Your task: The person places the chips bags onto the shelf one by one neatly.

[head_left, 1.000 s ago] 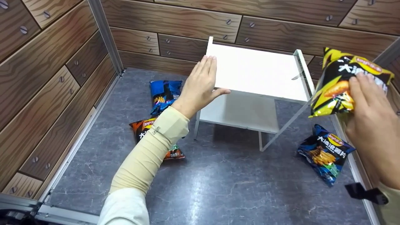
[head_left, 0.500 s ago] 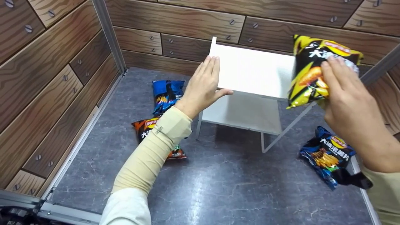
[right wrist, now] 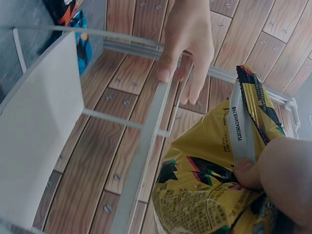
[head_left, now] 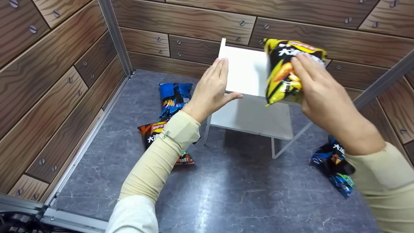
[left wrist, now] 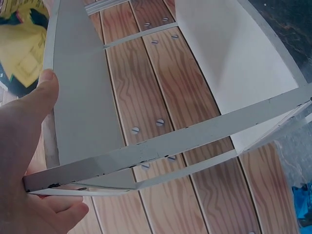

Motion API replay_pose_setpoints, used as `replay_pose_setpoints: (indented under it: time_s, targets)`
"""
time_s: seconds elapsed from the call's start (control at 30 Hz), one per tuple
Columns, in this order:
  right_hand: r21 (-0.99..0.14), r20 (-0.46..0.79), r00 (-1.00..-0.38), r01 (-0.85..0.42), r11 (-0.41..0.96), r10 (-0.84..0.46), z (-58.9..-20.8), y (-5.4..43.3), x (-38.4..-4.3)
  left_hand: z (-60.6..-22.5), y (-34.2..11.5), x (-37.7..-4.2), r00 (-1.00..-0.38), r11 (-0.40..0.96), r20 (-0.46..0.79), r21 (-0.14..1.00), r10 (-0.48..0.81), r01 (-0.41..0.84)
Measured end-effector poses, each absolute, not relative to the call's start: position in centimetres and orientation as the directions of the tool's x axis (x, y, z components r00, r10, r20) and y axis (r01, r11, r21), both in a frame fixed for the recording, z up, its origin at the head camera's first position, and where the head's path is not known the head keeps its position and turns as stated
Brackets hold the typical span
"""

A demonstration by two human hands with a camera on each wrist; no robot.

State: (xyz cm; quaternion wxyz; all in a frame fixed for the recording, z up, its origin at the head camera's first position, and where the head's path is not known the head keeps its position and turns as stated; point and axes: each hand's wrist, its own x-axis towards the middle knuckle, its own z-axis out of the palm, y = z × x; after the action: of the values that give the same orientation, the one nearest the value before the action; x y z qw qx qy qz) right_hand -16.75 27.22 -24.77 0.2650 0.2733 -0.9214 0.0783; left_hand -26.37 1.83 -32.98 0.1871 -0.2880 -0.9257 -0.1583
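Observation:
My right hand [head_left: 328,97] grips a yellow and black bag of potato chips [head_left: 280,69], its fingers on the printed front. In the right wrist view the thumb presses the back of the chip bag [right wrist: 204,180] beside its seam. The bag overlaps the right part of a white two-tier side table [head_left: 242,64] in the head view. At the table's front left corner is my left hand [head_left: 212,85], with the thumb at the front edge and the fingers along the left side. The left wrist view shows this hand [left wrist: 29,122] holding the white frame around the corner.
A blue chip bag [head_left: 174,98] and an orange and black one [head_left: 153,129] lie on the grey floor [head_left: 233,194] at left, the latter partly behind the left arm. Another dark blue bag [head_left: 344,186] lies at right, partly covered by the right arm. Wood-patterned walls [head_left: 184,19] enclose the space.
My right hand has carried the yellow chip bag leftward, from beyond the table's right side to over its top. My left hand stays at the table corner.

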Motion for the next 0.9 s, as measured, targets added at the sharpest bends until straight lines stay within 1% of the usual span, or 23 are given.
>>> replay_pose_setpoints:
  time_s: [0.2,0.4,0.5,0.6,0.73,0.8,0.9]
  targets:
    - [-0.005,0.491,-0.717,-0.570,0.822,-0.494,-24.9,25.2,-18.0,-33.0,1.9,-26.4,-0.770,0.785,0.436,0.198,0.465,0.587]
    - [-0.037,0.426,-0.759,-0.558,0.829,-0.492,-25.0,23.8,-19.1,-33.1,2.1,-26.4,-0.765,0.780,0.448,0.204,0.463,0.592]
    - [-0.048,0.417,-0.767,-0.554,0.831,-0.487,-25.2,23.3,-19.6,-33.1,2.2,-26.5,-0.751,0.772,0.463,0.196,0.470,0.604]
    - [-0.083,0.427,-0.759,-0.574,0.815,-0.491,-25.4,22.9,-20.2,-33.2,2.2,-26.5,-0.733,0.769,0.489,0.178,0.472,0.614]
    - [-0.180,0.426,-0.762,-0.600,0.780,-0.488,-25.5,22.5,-21.1,-33.3,2.1,-26.5,-0.714,0.770,0.528,0.164,0.459,0.616]
    - [-0.218,0.416,-0.769,-0.602,0.768,-0.485,-25.7,22.4,-21.6,-33.4,2.0,-26.5,-0.713,0.769,0.536,0.171,0.451,0.615]
    - [-0.234,0.399,-0.769,-0.613,0.755,-0.500,-26.0,22.2,-22.2,-33.4,1.9,-26.5,-0.719,0.761,0.534,0.197,0.446,0.618]
